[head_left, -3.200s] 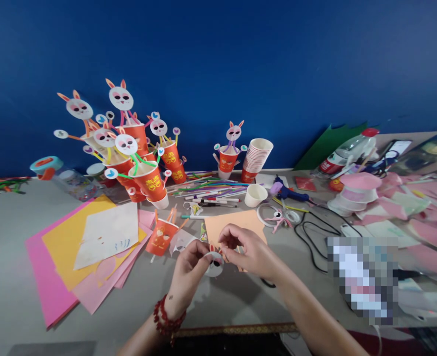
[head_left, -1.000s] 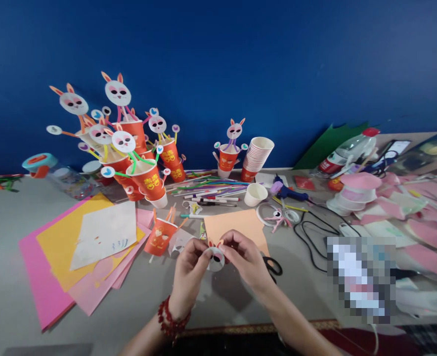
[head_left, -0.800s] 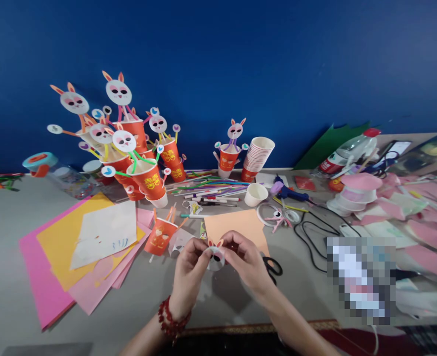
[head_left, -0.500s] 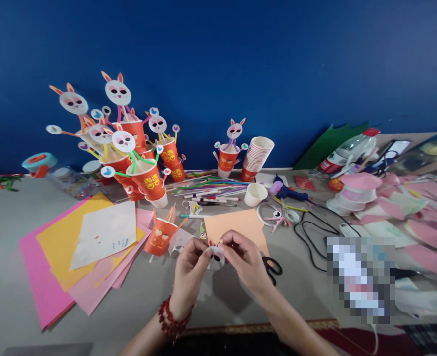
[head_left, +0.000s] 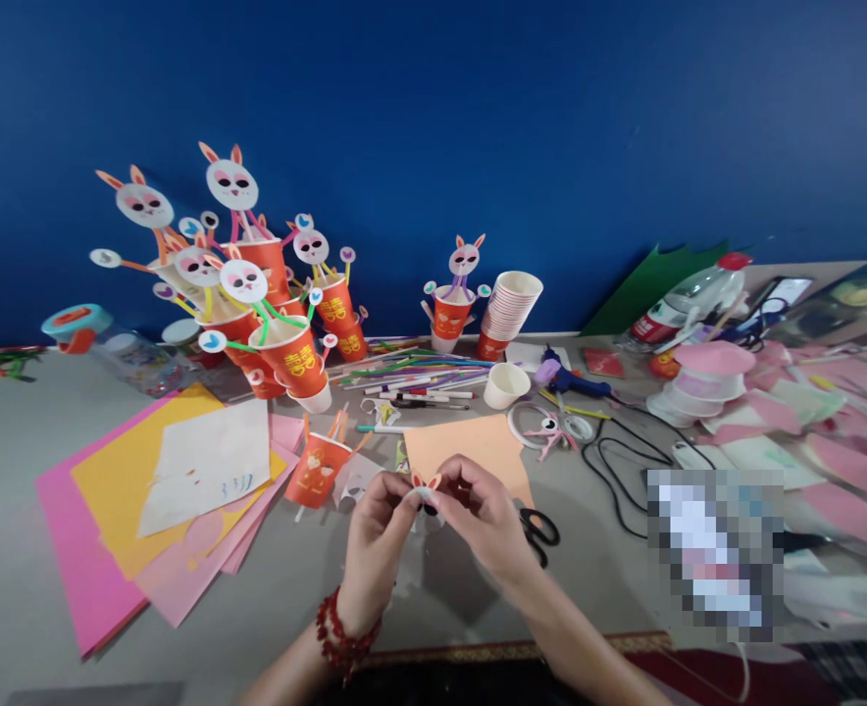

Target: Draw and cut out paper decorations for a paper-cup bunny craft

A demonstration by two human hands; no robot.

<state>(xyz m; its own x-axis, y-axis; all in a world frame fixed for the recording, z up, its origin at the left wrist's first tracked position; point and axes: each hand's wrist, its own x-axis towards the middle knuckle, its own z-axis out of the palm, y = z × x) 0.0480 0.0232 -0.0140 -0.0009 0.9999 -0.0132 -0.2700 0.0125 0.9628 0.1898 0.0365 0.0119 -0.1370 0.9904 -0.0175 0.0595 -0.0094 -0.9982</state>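
Note:
Between my hands is a small white paper rabbit face [head_left: 428, 521] with orange ears, partly covered by my thumbs. My left hand [head_left: 379, 525], with a red bead bracelet at its wrist, pinches the face's upper left edge below an ear. On the other side, my right hand [head_left: 484, 505] pinches it near the right ear, thumb on the front. Just left of my left hand, an orange paper cup [head_left: 320, 469] with pipe-cleaner pieces sits tilted on the table. A peach paper sheet [head_left: 470, 441] lies behind my fingers. Black-handled scissors [head_left: 541, 529] rest beside my right hand.
Finished rabbit-face cups [head_left: 297, 358] stand at the back left, and a cup stack [head_left: 513, 309] behind the centre. Coloured paper [head_left: 102, 579] spreads on the left. Pens [head_left: 430, 397], a blue glue gun [head_left: 577, 380] and its black cable lie ahead; pink paper pieces fill the right.
My right thumb has shifted left onto the top of the rabbit face, close to my left thumb. More of the ears shows now, and less of the face. Objects on the table have stayed put.

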